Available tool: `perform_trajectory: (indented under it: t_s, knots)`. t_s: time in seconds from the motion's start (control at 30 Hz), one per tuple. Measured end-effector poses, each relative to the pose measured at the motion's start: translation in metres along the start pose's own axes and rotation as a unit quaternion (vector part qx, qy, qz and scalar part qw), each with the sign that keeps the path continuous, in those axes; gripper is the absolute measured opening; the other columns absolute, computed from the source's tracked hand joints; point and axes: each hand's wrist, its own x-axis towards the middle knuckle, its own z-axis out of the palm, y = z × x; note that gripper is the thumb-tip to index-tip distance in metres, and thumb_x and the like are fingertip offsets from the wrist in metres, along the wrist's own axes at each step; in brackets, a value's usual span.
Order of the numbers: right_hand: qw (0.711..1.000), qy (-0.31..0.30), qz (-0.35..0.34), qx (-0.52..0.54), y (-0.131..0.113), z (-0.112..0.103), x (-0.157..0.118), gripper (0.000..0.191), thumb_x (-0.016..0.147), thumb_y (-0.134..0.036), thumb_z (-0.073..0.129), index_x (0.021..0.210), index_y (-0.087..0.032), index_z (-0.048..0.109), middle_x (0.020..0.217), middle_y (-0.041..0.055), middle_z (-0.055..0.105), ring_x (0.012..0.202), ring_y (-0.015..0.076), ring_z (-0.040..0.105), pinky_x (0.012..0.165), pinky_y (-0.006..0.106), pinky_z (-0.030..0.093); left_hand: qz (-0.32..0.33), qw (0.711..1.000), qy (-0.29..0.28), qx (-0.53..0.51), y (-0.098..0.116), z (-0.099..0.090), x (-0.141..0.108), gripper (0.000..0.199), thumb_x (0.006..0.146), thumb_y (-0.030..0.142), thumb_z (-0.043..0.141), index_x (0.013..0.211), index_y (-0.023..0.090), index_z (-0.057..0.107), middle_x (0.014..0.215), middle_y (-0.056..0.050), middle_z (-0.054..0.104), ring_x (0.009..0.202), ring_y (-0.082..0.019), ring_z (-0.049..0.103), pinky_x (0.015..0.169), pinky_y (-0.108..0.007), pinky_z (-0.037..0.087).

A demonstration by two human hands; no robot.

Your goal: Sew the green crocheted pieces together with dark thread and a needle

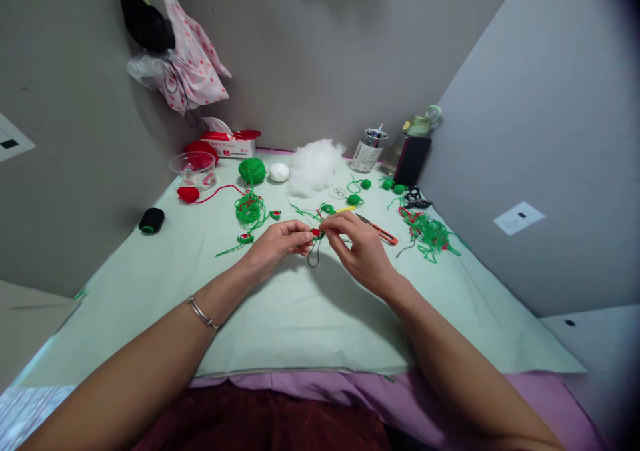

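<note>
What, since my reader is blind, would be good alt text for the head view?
A person's left hand pinches a small red and green piece over a pale table, with the right hand close beside it and a dark cord loop below. Farther back are a green yarn ball and white fluff; an orange cutter lies to the right.

A tissue box sits far left, near a hanging spotted bag. Far right, a phone stands before a bottle, near a pen can.
</note>
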Motion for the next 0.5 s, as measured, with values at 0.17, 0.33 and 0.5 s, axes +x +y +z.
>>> perform_trajectory:
  t_s: [0.17,0.33,0.5]
  knots:
    - [1.000,0.011,0.021,-0.007,0.0021,0.0006,0.0001,0.018,0.097,-0.016,0.051,0.104,-0.021,0.067,0.105,0.0085,0.068,0.092,0.0185,0.065,0.081,0.032,0.049,0.000,1.000,-0.002,0.001,-0.0010,-0.0011,0.0001,0.023,0.074,0.034,0.079,0.080,0.015,0.068,0.075,-0.001,0.061,0.069,-0.012,0.056,0.074,-0.029,0.047]
    - [0.999,0.002,-0.050,0.011,0.0008,0.0031,-0.0009,0.016,0.097,-0.014,0.051,0.104,-0.020,0.064,0.101,0.0076,0.068,0.091,0.0177,0.065,0.081,0.031,0.051,0.000,1.000,-0.014,0.002,-0.0020,-0.0015,-0.0002,0.024,0.075,0.034,0.079,0.083,0.014,0.068,0.077,0.000,0.062,0.070,-0.011,0.056,0.074,-0.028,0.047]
    - [0.992,-0.022,-0.120,-0.032,-0.0034,0.0045,-0.0022,0.015,0.097,-0.012,0.050,0.106,-0.020,0.059,0.107,0.0096,0.067,0.098,0.0194,0.065,0.083,0.031,0.051,-0.014,1.000,-0.023,-0.014,-0.0019,0.0006,-0.0010,0.025,0.073,0.034,0.080,0.081,0.014,0.068,0.077,-0.001,0.061,0.070,-0.012,0.056,0.072,-0.027,0.047]
